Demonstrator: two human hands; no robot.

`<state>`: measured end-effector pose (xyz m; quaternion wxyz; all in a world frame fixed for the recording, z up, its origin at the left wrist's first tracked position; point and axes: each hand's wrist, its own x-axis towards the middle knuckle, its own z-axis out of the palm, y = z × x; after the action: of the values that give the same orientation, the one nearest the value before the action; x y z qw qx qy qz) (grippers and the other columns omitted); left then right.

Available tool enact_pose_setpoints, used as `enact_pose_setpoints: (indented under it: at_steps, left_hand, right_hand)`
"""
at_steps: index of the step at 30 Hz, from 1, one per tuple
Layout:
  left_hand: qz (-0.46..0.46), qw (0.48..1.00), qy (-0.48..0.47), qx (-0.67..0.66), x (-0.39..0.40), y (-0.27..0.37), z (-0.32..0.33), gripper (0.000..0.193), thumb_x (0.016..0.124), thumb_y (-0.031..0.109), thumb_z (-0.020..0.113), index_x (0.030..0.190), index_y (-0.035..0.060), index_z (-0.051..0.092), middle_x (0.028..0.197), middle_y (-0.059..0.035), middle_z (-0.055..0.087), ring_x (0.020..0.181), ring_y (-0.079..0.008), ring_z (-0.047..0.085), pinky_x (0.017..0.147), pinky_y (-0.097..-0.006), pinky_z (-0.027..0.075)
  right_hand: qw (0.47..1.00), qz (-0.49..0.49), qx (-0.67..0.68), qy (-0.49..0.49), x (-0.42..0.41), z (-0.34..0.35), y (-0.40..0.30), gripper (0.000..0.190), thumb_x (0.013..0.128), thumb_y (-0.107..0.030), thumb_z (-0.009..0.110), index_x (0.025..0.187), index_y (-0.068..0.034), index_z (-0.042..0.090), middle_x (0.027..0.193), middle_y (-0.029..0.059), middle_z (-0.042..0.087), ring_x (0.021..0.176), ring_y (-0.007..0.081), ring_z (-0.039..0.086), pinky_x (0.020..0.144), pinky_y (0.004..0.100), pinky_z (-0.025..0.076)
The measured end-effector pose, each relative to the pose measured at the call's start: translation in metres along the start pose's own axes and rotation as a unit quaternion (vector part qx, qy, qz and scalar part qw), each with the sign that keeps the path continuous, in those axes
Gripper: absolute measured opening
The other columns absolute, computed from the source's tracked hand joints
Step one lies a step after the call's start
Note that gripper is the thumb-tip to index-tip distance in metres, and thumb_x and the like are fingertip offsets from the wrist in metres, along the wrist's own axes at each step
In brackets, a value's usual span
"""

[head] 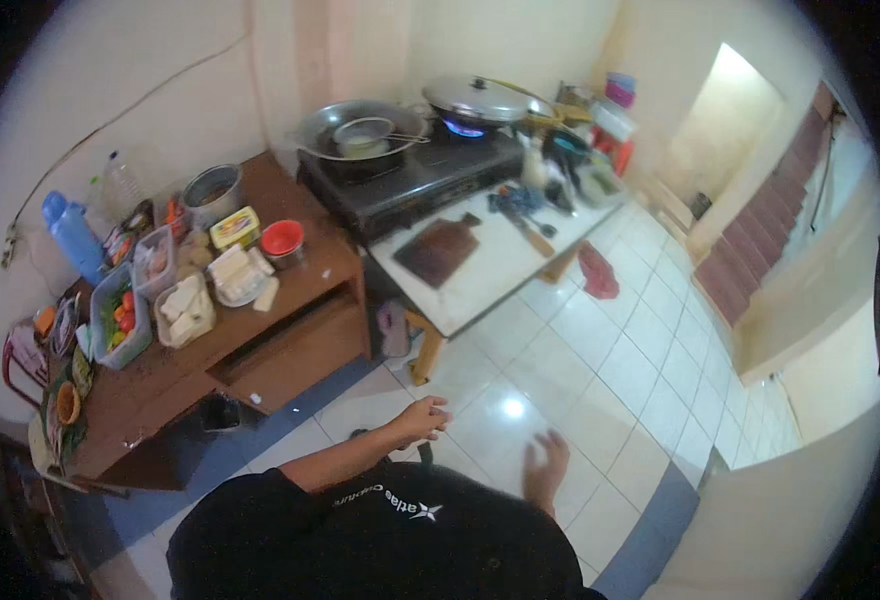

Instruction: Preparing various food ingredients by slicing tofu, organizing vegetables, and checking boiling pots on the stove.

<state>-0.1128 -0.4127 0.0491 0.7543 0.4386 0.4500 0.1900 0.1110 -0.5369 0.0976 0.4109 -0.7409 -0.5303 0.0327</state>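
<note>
My left hand (420, 421) hangs over the tiled floor in front of my body, its fingers loosely curled and nothing visible in it. To its right, my right hand (546, 466) is blurred by motion, with fingers apart and holding nothing. Neither hand touches anything. Beyond them stands a low white-topped table (440, 304), bearing a dark wooden cutting board (438, 251). A gas stove (425, 176) behind it carries a wok (316, 131) with a strainer (365, 139). On the other burner a lidded pan (477, 101) sits over a blue flame (463, 129).
The brown wooden desk (290, 322) at left holds a tub of vegetables (121, 319), a container of white blocks (185, 309), a red bowl (282, 237), a metal pot (213, 191) and a blue flask (72, 232). A red cloth (597, 270) lies on the floor. Stairs (762, 225) rise at right.
</note>
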Motion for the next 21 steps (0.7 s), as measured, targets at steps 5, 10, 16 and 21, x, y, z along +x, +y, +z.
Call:
enact_pose_setpoints:
  at_steps: [5,10,16,21]
  left_hand:
    - [-0.030,0.997,-0.047,0.057,0.061,0.012,0.062,0.050,0.083,0.021,0.057,0.124,0.0023,0.035,0.097,-0.0126,0.051,0.082,-0.0189,0.054,0.062,-0.0299,0.049]
    - [-0.056,0.992,-0.101,0.043,0.159,0.011,0.097,0.057,0.080,0.027,0.060,0.124,0.0016,0.034,0.106,-0.0154,0.051,0.090,-0.0223,0.055,0.068,-0.0330,0.049]
    - [-0.054,0.990,-0.103,0.075,0.268,0.077,0.140,0.053,0.080,0.025,0.060,0.122,0.0016,0.037,0.100,-0.0136,0.055,0.085,-0.0203,0.055,0.066,-0.0315,0.049]
    - [0.040,0.988,-0.102,0.105,0.347,0.151,0.161,0.050,0.081,0.028,0.058,0.119,0.0016,0.040,0.095,-0.0087,0.052,0.085,-0.0164,0.053,0.066,-0.0280,0.047]
  right_hand:
    - [0.999,0.043,-0.012,0.009,0.008,-0.008,0.043,0.021,0.070,-0.008,0.064,0.090,-0.010,0.060,0.109,0.0130,0.051,0.105,0.0290,0.043,0.088,0.0389,0.036]
    - [0.998,0.049,-0.042,0.002,0.058,-0.018,0.103,0.019,0.070,-0.010,0.065,0.089,-0.009,0.061,0.108,0.0125,0.051,0.103,0.0283,0.044,0.087,0.0386,0.037]
    - [0.993,0.095,-0.072,0.004,0.155,-0.029,0.179,0.018,0.070,-0.010,0.065,0.088,-0.008,0.062,0.106,0.0124,0.052,0.102,0.0287,0.045,0.085,0.0389,0.038]
    - [0.994,0.048,-0.100,0.009,0.268,-0.039,0.213,0.017,0.071,-0.010,0.065,0.088,-0.007,0.062,0.105,0.0137,0.053,0.100,0.0293,0.046,0.085,0.0389,0.038]
